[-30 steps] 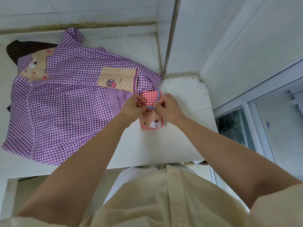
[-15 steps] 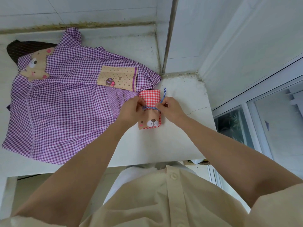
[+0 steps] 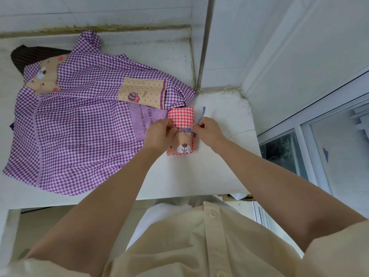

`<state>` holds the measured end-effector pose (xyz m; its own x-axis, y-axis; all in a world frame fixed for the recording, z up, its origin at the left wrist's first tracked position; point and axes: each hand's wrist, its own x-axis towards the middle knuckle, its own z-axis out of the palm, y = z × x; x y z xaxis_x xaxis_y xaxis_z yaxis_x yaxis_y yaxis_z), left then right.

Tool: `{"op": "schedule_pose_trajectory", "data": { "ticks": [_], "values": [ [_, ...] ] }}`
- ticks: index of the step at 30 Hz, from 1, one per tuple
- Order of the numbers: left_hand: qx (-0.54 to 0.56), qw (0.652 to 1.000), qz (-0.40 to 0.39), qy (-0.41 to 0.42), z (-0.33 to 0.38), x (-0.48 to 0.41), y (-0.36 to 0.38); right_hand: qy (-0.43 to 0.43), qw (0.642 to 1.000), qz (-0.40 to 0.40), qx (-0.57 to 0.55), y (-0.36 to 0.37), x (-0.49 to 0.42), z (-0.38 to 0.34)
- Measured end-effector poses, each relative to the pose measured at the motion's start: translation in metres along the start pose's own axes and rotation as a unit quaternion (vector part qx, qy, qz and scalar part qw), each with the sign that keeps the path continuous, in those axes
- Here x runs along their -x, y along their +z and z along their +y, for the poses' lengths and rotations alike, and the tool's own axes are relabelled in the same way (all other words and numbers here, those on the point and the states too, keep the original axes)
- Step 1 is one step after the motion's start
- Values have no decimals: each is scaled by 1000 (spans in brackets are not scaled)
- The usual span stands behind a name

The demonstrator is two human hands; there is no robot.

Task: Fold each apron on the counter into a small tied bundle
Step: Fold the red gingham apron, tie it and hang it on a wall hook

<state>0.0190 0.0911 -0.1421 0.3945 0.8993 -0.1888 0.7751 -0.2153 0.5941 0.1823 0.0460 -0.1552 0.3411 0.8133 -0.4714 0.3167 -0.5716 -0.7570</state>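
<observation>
A red gingham apron with a bear face is folded into a small bundle [image 3: 181, 118] on the white counter [image 3: 199, 172]. A blue striped strap [image 3: 201, 116] runs across its middle. My left hand [image 3: 159, 134] pinches the strap at the bundle's left side. On the right side, my right hand [image 3: 207, 131] pinches the strap, whose loose end sticks up behind my fingers. A purple gingham apron [image 3: 79, 126] with a bear patch and a bee pocket lies spread out on the counter to the left.
A dark striped cloth [image 3: 30, 56] peeks from under the purple apron at the far left. Tiled walls close the back and right of the counter. A window [image 3: 299, 152] stands at the right. The counter's front edge is near my body.
Both hands have drawn apart to the bundle's sides, pulling the blue strap tight across its middle. More of the red gingham top now shows.
</observation>
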Motion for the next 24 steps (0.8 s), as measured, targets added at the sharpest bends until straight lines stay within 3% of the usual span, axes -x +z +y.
{"op": "schedule_pose_trajectory", "data": {
  "ticks": [2, 5, 7, 12, 14, 18, 24],
  "values": [
    [96, 993, 7, -74, -5, 6, 1, 19, 998, -23, -48, -2, 0, -1],
    [234, 952, -38, -195, -12, 14, 4, 80, 983, -115, -117, -3, 2, 0],
    [292, 927, -71, -225, -10, 20, 8, 76, 978, -152, -119, 0, 6, 2],
    [409, 880, -36, -238, -1, 23, 12, -5, 965, -184, -188, -13, 16, 4],
    [450, 864, -57, -219, 9, 26, 13, -29, 959, -175, -223, -21, 24, 4],
    [467, 868, -63, -156, 31, 32, 14, -26, 952, -132, -275, -33, 40, 5],
    [506, 855, -90, -70, 46, 62, 7, 8, 923, -173, -345, -42, 74, 7]
  ]
}}
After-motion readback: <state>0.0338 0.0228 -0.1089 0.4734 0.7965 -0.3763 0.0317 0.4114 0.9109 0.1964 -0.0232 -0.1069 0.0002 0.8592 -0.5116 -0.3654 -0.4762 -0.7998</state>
